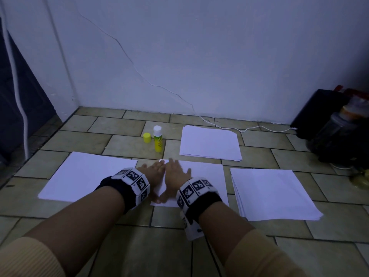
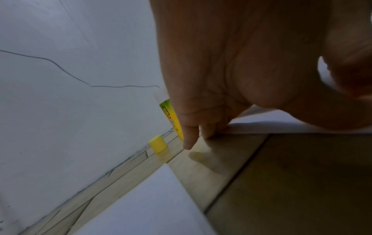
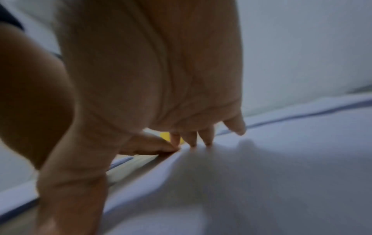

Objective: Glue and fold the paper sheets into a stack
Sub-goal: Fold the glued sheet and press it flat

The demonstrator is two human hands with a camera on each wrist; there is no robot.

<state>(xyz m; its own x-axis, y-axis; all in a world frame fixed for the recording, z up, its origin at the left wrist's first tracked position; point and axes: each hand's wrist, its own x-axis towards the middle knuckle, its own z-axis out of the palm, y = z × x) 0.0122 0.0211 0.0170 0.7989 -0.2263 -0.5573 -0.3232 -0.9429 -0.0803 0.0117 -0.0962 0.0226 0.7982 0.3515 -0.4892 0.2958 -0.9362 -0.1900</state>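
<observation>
A white paper sheet (image 1: 205, 176) lies on the tiled floor in front of me. Both hands rest on its left part, side by side. My left hand (image 1: 152, 171) lies with straight fingers along the sheet's left edge; in the left wrist view its fingertips (image 2: 209, 133) touch that edge (image 2: 271, 122). My right hand (image 1: 176, 173) is spread flat on the sheet, fingertips (image 3: 207, 139) pressing the paper (image 3: 281, 159). A yellow glue stick (image 1: 157, 139) stands uncapped behind the hands, its yellow cap (image 1: 147, 137) beside it. Neither hand holds anything.
Another white sheet (image 1: 85, 174) lies to the left. A paper stack (image 1: 209, 142) sits at the back and a second stack (image 1: 273, 192) to the right. A white cable (image 1: 239, 129) runs along the wall to a black bag and jars (image 1: 329, 124).
</observation>
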